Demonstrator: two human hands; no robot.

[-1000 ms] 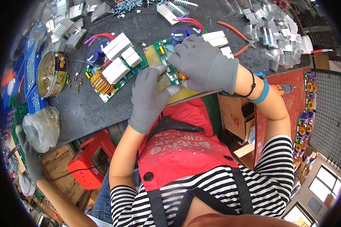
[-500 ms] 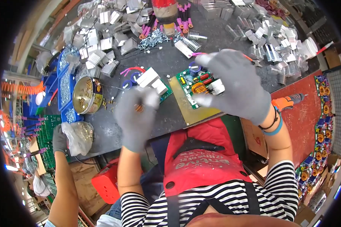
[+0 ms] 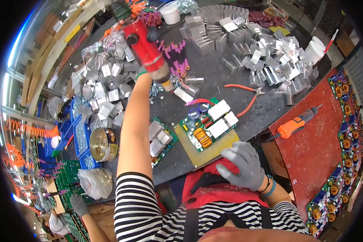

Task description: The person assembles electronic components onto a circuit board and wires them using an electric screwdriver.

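Observation:
My left arm stretches far forward over the bench. A red hanging tool (image 3: 143,44) with a taped lower end covers my left hand, leaving only the green glove cuff (image 3: 142,74) in sight. The fingers are hidden, so I cannot tell whether they hold anything. At the near bench edge, my grey-gloved right hand (image 3: 243,166) is open, thumb apart from the fingers, above the red apron. Beyond it, a green circuit board (image 3: 209,124) with white blocks and a copper coil lies on a yellowish plate (image 3: 189,152). Another circuit board (image 3: 163,139) lies left, partly behind my forearm.
Orange-handled pliers (image 3: 252,93) lie right of the boards. An orange power screwdriver (image 3: 296,124) rests on the red surface. Metal heat sinks (image 3: 270,66) are heaped at the back. A round tin (image 3: 103,144) and blue bins (image 3: 80,135) stand left, near another person's gloved hand (image 3: 79,204).
My left hand has gone from beside the left board to far forward, behind the red tool. My right hand has drawn back from the right board to the bench edge. The view has shifted.

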